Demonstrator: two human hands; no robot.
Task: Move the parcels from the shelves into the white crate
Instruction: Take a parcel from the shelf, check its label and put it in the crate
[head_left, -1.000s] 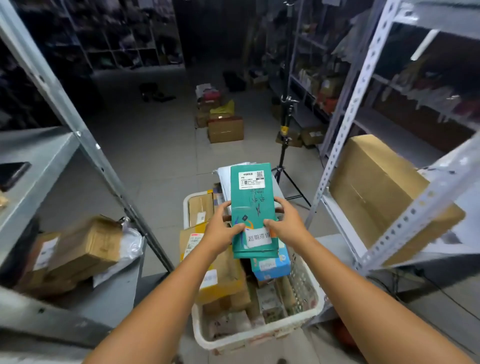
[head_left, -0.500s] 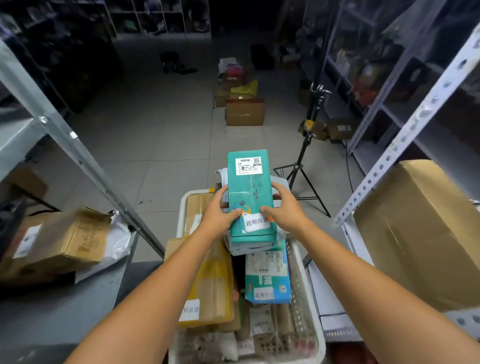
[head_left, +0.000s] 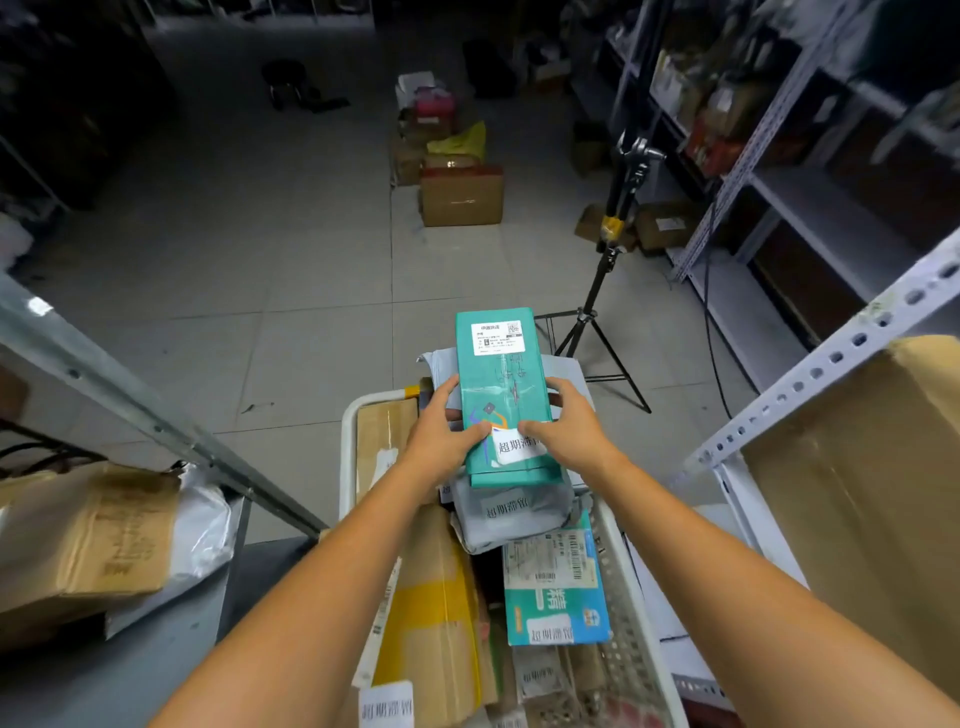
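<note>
A: Task object?
B: Teal parcel (head_left: 501, 395), a long flat pack. White shipping label at its far end, white sticker with printed characters at its near end. It's over the far end of the white crate (head_left: 347, 457), lying lengthwise, with its far end poking past the crate's far rim.
A: Hands?
B: Both on it. Left hand (head_left: 447, 436) grips the left edge, thumb on top, fingers along the side. Right hand (head_left: 569, 434) grips the right edge, thumb by the white sticker, fingers round the side.
A: Resting or lifted?
B: It's right over a grey poly mailer (head_left: 511, 512). Touching or just above, cannot tell.
A: Rest of the crate?
B: Packed. Brown carton with yellow tape (head_left: 431, 613) along the left wall. Teal-and-white box (head_left: 553, 587) against the right wall, tucked under the mailer's near edge. Small packets at the near end, too jumbled to name.
A: Shelves?
B: Left shelf has a dented cardboard box (head_left: 88, 540) with a white plastic bag (head_left: 205, 525) just beside it on the crate side. Right shelf has a big cardboard carton (head_left: 872, 493) behind a perforated white upright.
A: Background?
B: Black tripod (head_left: 597, 312) on the tiled floor, just past the crate's far right corner. Further out, a row of floor cartons (head_left: 461, 195), well apart from the crate.
</note>
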